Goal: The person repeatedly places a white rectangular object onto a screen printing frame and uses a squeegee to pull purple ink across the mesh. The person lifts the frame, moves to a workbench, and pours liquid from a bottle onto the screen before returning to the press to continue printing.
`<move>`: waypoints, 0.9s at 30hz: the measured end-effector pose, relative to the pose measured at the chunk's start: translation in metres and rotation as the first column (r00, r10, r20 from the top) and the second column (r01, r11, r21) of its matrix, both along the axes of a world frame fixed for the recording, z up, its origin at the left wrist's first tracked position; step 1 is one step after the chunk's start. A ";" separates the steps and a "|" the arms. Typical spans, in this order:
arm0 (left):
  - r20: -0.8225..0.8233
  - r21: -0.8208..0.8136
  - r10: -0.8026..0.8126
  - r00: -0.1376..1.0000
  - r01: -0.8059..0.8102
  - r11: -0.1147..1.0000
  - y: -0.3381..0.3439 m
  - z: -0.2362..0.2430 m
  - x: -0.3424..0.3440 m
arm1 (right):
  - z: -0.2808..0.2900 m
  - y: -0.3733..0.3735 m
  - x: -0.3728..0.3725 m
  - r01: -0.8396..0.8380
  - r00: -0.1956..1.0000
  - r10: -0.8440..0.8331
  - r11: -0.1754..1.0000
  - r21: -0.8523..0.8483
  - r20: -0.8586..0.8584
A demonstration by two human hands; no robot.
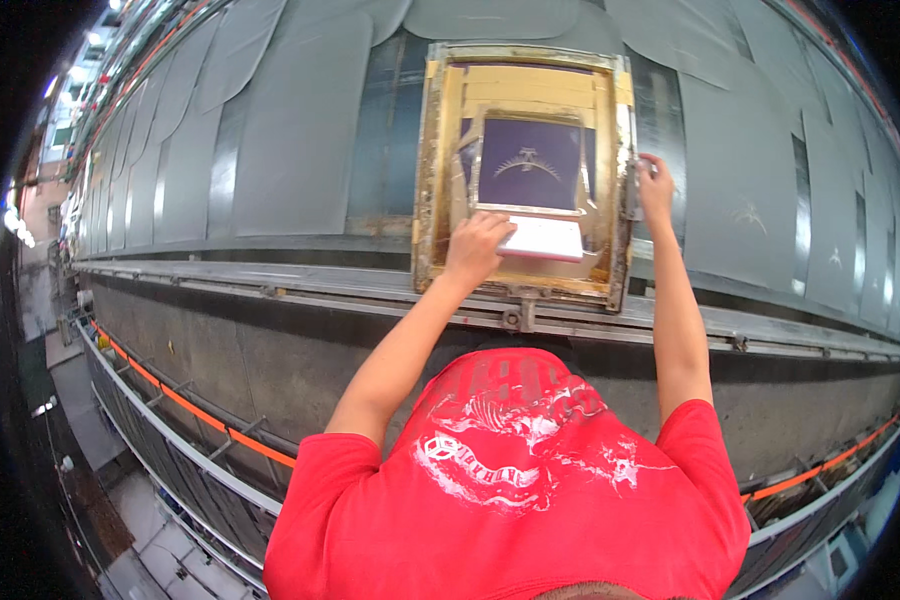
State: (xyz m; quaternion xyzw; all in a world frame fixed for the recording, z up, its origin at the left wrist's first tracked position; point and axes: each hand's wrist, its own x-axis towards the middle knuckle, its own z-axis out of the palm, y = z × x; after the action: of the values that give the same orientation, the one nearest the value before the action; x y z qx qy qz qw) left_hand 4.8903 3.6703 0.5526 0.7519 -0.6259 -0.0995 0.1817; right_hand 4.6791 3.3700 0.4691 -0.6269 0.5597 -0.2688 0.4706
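A screen printing frame (429, 150) with yellow tape lies on the long table, holding a dark stencil area (526, 190) with a pale arched design. My left hand (478, 242) has its fingers closed on the left end of a white squeegee (540, 239) with a pink edge, lying across the lower part of the screen. My right hand (654, 185) is at the frame's right side, fingers curled round the edge or a fitting there; exactly what it grips is hard to make out.
Grey fabric panels (290, 140) cover the curving table on both sides, some bearing small pale prints. A metal rail (350, 295) with a clamp (518, 315) runs along the near edge. An orange strip (195, 410) and walkway railings lie below; lit factory aisle at far left.
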 end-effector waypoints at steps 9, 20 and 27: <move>-0.011 -0.101 0.127 0.992 -0.128 0.987 0.089 0.024 0.082 | 0.049 0.083 0.127 0.069 0.997 -0.060 0.973 -0.219 0.044; 0.056 0.029 0.077 0.995 -0.079 0.996 0.240 0.065 0.333 | 0.058 0.265 0.368 0.029 0.983 -0.004 0.991 -0.134 0.182; 0.096 -0.017 0.113 0.989 -0.112 0.994 0.277 0.043 0.366 | 0.048 0.286 0.402 0.032 0.991 -0.013 0.990 -0.140 0.137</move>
State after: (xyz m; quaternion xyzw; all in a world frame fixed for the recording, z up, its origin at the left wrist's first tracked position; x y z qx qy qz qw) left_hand 5.2568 3.9475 0.5959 0.7889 -0.5911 -0.0487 0.1609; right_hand 5.0810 3.6562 0.5172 -0.6326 0.5131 -0.3551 0.4587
